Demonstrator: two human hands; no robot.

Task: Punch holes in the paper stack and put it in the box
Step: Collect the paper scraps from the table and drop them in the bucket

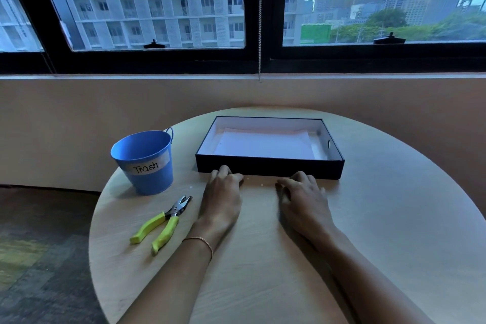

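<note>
A shallow dark box (271,166) with a white inside stands at the far middle of the round table. A white paper stack (265,144) lies flat in it, with small holes near its left edge. My left hand (223,192) and my right hand (302,194) rest palm down on the table, fingers loosely curled, fingertips close to the box's near wall. Neither hand holds anything. A hole punch (163,221) with yellow-green handles lies on the table to the left of my left wrist.
A blue bucket (144,163) labelled "Trash" stands left of the box. A few tiny white paper dots (261,185) lie on the wooden table (394,218) near my fingers. A wall and window sill rise behind the table; floor shows at left.
</note>
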